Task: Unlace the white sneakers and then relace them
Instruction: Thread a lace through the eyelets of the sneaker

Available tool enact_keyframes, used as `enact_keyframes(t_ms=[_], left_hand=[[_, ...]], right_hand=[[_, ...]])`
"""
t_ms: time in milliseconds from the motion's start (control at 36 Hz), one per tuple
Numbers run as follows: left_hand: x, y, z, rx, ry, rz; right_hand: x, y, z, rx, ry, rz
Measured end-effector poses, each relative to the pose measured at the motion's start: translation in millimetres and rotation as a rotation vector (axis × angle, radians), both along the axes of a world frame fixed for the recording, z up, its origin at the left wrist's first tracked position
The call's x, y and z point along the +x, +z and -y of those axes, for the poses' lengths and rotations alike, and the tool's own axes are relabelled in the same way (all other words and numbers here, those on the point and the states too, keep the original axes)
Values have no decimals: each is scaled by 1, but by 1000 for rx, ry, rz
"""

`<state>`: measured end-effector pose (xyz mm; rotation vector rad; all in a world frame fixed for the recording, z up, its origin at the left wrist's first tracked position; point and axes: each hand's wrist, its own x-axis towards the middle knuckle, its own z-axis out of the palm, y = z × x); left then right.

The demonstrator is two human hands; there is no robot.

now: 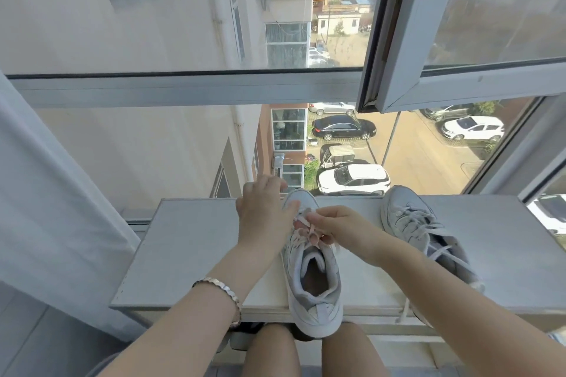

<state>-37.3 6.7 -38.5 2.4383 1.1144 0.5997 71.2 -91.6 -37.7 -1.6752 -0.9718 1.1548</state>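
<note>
two bare knees (272, 352) sit lowest in view, tucked under the front edge of a pale counter (190, 254). a metal bracelet (225, 288) circles the left wrist. the near sneaker (318, 303) lies on the counter with its heel hanging over that front edge, opening up, toe pointing toward the window. over its lacing, the right grip (333, 226) pinches a white lace (301, 220) between thumb and curled fingers, about midway along the eyelets. the left grip (263, 211) lies on the shoe's left forefoot, back of the hand up, fingers bent past the toe and thumb on the upper; whether it clasps the shoe or only rests there is hard to tell from this angle. to the right, apart from the first, the second sneaker (410, 217) stands laced, its loose lace ends (444, 254) trailing toward the counter's front edge. a white curtain (46, 193) hangs at left. beyond the glass, an open window sash (413, 40) swings inward, and parked cars (355, 179) line a street far below.
</note>
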Motion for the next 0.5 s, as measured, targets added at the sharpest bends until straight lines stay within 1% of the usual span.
enact_keyframes(t_ms=[28, 56, 83, 139, 167, 222, 278, 333, 389, 500], left_hand=[[-3, -2, 4, -34, -27, 86], [-6, -3, 8, -123, -78, 167], [-9, -3, 13, -256, -146, 219], [-15, -6, 20, -540, -261, 258], [-17, -9, 21, -617, -281, 270], [-19, -15, 20, -616, -278, 285], [-20, -17, 18, -614, -261, 347], [-20, -15, 19, -662, -253, 408], [-17, -14, 20, -695, -233, 417], [-16, -16, 21, -732, -212, 436]], right_hand=[[2, -1, 1, 13, -15, -17], [3, -3, 2, 25, -35, -41], [4, -6, 3, 35, -58, -62], [6, -10, 4, 64, -114, -85], [6, -12, 5, 77, -136, -89], [4, -14, 5, 100, -170, -76], [3, -14, 7, 133, -206, -35], [0, -12, 8, 160, -220, 34], [-2, -10, 10, 172, -219, 89], [-4, -9, 10, 213, -259, 118]])
